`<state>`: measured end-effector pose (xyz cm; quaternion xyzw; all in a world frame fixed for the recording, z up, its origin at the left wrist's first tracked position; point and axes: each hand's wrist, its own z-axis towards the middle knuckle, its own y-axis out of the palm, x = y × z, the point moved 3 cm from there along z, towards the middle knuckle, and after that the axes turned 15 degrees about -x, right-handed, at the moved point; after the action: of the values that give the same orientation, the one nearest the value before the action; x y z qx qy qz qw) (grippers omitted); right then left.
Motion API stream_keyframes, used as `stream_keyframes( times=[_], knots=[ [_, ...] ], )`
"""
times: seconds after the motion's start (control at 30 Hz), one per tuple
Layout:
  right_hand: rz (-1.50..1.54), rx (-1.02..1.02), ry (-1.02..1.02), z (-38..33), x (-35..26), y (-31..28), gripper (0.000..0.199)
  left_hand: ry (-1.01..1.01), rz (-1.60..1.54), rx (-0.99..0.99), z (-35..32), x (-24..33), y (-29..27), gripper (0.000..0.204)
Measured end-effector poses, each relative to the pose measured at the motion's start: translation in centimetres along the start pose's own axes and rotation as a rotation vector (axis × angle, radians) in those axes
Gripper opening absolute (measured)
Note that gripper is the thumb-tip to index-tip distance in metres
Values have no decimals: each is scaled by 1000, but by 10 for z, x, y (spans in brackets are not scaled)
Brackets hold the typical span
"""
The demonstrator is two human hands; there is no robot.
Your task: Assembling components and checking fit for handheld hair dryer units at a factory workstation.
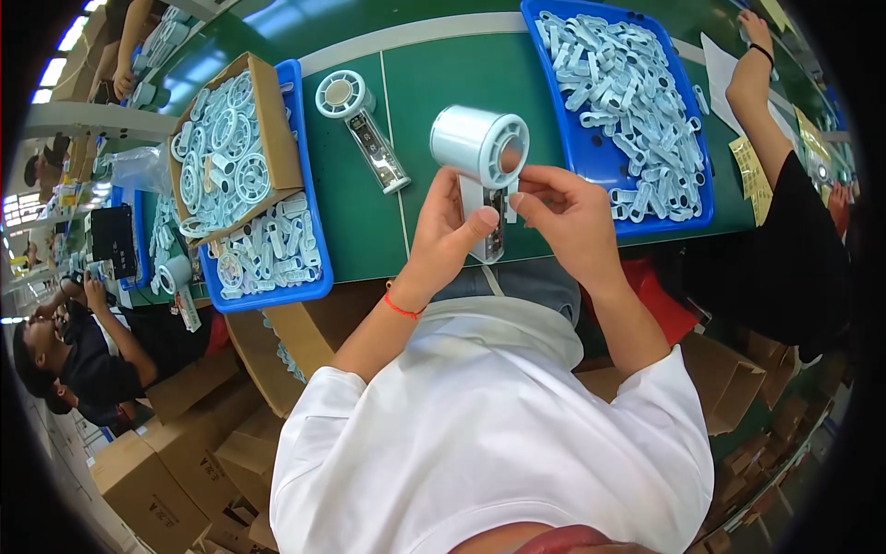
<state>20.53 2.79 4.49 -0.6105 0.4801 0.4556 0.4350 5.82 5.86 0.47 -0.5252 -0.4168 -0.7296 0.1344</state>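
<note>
My left hand [441,242] is closed round the handle of a light-blue handheld fan [459,145]. Its round, vented head points up and to the right, and dark inner parts show along the handle below. At the handle's right side my right hand [574,220] pinches with thumb and forefinger. A small pale strip shows beside those fingertips; whether it is a loose piece or part of the fan cannot be made out. A second handheld fan [377,152], with a see-through handle, lies on the green table [461,65] to the left.
On the left, a blue tray [314,288] holds small light-blue pieces and a cardboard box [288,152] of round grilles. Another blue tray [556,97], heaped with elongated pieces, stands at right. A co-worker's arm [755,88] reaches in far right. Cartons [157,489] stand below left.
</note>
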Motion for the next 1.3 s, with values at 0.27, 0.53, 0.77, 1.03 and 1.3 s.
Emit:
stream_keyframes(
  times=[0.27,0.53,0.77,1.03,1.3],
  knots=[
    [-19,73,-17,-7,3,7,29,31,239,17,-3,-12,0,68],
    [5,133,34,-7,8,8,29,-4,593,-6,1,-11,2,78],
    [-24,116,19,-4,12,8,27,11,675,78,-2,-13,3,77],
    [78,85,79,-1,18,5,24,-88,727,75,0,-11,2,74],
    [19,22,119,2,13,3,23,-129,748,69,2,-10,2,70]
  ],
)
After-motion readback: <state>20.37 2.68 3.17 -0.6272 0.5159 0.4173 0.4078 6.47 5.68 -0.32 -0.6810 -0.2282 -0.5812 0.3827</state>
